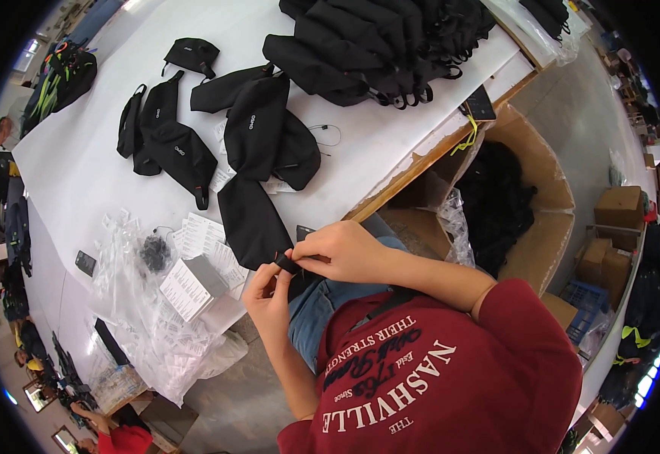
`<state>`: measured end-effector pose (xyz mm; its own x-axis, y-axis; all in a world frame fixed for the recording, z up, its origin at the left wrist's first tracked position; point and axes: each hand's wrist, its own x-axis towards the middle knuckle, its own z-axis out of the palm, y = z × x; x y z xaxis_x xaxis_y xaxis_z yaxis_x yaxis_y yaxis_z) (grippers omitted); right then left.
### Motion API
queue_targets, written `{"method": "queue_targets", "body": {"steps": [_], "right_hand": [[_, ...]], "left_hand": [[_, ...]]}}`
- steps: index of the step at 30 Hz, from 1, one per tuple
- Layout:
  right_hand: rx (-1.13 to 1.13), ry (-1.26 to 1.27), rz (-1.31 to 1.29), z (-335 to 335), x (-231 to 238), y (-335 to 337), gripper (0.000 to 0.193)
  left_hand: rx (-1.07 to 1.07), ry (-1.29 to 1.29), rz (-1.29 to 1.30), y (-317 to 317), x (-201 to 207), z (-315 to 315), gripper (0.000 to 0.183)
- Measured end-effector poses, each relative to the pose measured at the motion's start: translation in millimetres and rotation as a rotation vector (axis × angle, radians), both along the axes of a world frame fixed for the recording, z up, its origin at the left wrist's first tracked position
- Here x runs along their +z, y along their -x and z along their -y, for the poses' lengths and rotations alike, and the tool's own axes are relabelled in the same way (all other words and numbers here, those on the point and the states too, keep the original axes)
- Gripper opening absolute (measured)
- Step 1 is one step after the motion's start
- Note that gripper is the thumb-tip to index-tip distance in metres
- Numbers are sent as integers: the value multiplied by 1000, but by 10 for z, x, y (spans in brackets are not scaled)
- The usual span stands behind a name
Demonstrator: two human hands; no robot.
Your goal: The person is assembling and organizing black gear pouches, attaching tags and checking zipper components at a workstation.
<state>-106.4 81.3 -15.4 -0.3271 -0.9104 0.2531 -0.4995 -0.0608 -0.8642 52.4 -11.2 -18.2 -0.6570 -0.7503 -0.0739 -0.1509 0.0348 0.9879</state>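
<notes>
1. Pinching a black strap loop [287, 264] at the counter's near edge, with fingers of both the left hand [269, 296] and the right hand [339, 250] drawn narrow around it, tips nearly meeting. Impossible to tell the exact fold behind them.
2. Leading up from there onto the counter [61, 178]: a black fabric pouch [248, 219], apparently joined to the loop.
3. Liable to lose the loop from so small a hold, through an uneven pull or a stiff fold.
4. Possible to drag the pouch over the near edge by tugging too hard, sweeping along the loose printed slips [201, 234] beside it.
5. Possible also to knock the stack of white cards [186, 291] off the left part of that edge with a stray left forearm, or to catch the clear plastic bags [129, 303] spilling over there.
6. Easy to mix the tangle of dark cords [154, 253] into slips or plastic through careless reaching.
7. Covered in white sheeting, with bare wood along the near edge; heaped toward its right end with a pile of black pouches [375, 49].
8. Below that edge, to the right, an open cardboard box [546, 163] with dark contents; farther right, brown cartons [619, 208] and a blue crate [583, 306]. Past the left end, a co-worker in red [122, 439].
</notes>
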Motion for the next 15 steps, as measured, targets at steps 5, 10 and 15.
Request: {"method": "queue_targets", "body": {"steps": [5, 10, 15], "right_hand": [[56, -15, -11, -11, 34, -28, 11], [85, 25, 970, -6, 132, 30, 11], [198, -42, 1005, -72, 251, 126, 6]], "left_hand": [[172, 34, 36, 5, 64, -130, 8], [368, 118, -99, -10, 186, -217, 3], [371, 25, -211, -55, 320, -252, 3]]}}
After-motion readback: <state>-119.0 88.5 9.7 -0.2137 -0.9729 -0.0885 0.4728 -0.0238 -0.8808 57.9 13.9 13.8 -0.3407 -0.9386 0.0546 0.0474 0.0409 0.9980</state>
